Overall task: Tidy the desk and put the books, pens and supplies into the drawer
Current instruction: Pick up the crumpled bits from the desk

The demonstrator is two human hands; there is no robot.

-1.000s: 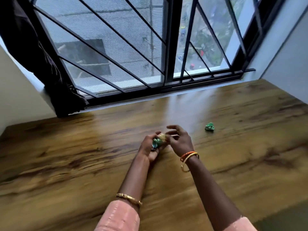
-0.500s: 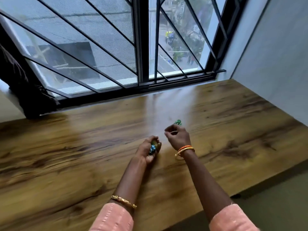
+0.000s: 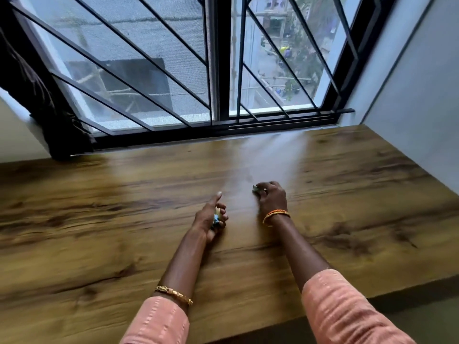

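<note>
My left hand lies on the wooden desk with its lower fingers curled round a few small blue and green scraps; its index finger points forward. My right hand is a little farther out and to the right, fingers curled over a small green scrap that lies on the desk. Only an edge of that scrap shows past the fingertips.
A barred window runs along the desk's far edge, with a dark curtain at the left. A grey wall bounds the desk on the right. The desk's front edge drops off at the lower right.
My right hand left the left hand, reached forward and right to the green scrap and closed over it. The left hand kept its scraps and stretched out its index finger. The view swung right.
</note>
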